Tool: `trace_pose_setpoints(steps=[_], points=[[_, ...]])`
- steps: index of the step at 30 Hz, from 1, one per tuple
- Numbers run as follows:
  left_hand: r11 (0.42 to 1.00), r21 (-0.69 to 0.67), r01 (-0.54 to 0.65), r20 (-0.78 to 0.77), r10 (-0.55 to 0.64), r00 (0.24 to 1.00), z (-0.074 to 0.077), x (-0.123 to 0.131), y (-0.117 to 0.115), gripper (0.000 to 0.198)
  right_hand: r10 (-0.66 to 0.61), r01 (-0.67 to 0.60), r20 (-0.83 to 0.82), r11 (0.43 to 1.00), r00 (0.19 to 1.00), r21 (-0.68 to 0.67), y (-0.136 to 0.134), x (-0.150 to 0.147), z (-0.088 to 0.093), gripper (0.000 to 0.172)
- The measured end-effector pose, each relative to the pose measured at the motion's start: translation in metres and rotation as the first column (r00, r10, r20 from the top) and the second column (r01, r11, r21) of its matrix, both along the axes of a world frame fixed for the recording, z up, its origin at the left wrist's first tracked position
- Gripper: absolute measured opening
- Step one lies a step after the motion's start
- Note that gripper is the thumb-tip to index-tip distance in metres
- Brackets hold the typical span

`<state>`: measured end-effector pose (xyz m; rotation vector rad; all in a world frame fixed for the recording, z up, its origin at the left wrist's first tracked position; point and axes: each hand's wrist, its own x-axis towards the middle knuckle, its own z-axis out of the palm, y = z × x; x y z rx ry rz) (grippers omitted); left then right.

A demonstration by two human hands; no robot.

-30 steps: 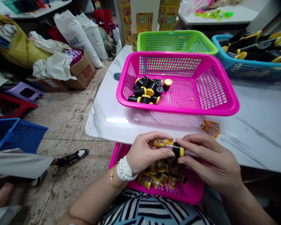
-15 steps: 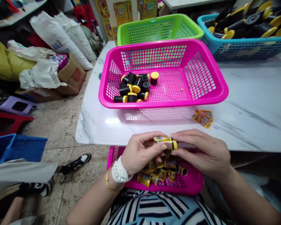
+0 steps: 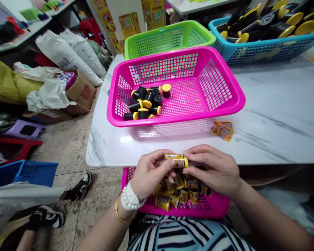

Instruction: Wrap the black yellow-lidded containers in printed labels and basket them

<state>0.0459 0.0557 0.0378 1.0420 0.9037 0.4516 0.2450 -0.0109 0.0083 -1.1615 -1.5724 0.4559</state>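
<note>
My left hand (image 3: pixel 152 174) pinches the label-wrapped side of a small canister (image 3: pixel 176 161) with a yellow cap. My right hand (image 3: pixel 214 170) has its thumb and fingertips closed on the capped end. The canister lies sideways between both hands, above a lower pink basket (image 3: pixel 217 208) at my lap. Several yellow-labelled canisters (image 3: pixel 184 195) fill that basket, partly hidden by my hands. On the table, a larger pink basket (image 3: pixel 176 120) holds several black canisters (image 3: pixel 142 114) with yellow caps and no labels. A few printed yellow-orange labels (image 3: pixel 223 130) lie to its right.
Behind stand a green basket (image 3: pixel 170 26) and a blue basket (image 3: pixel 267 48) heaped with larger black, yellow-ended pieces. The marble-patterned table (image 3: pixel 277 139) ends just beyond my hands. To the left are white sacks (image 3: pixel 65 55), a cardboard box (image 3: pixel 82 92) and another person's shoes (image 3: pixel 81 186).
The view has turned slightly, moving the baskets and my hands a little leftward in the picture. Both hands keep the same hold on the canister.
</note>
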Motion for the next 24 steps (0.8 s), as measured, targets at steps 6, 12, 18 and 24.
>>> trace_pose_setpoints(steps=[6,12,18,24], points=[[0.87,0.492,0.013,-0.141,0.065,0.988,0.006,0.008,-0.008,0.018,-0.025,-0.05,-0.262,0.96,0.965,-0.277,0.003,-0.003,0.004,0.018],[0.77,0.634,0.071,-0.135,0.02,0.991,0.008,0.01,-0.001,0.022,-0.083,-0.122,-0.476,0.915,0.875,-0.384,0.002,0.0,0.006,0.013],[0.839,0.543,0.021,0.033,-0.046,0.998,-0.007,0.011,0.005,0.038,-0.116,-0.123,-0.532,0.912,0.839,-0.392,0.004,-0.004,0.005,0.022],[0.959,0.282,-0.032,0.069,0.013,0.998,-0.012,0.005,0.008,0.046,-0.118,0.007,-0.366,0.957,0.923,-0.291,0.003,-0.003,-0.002,0.025]])
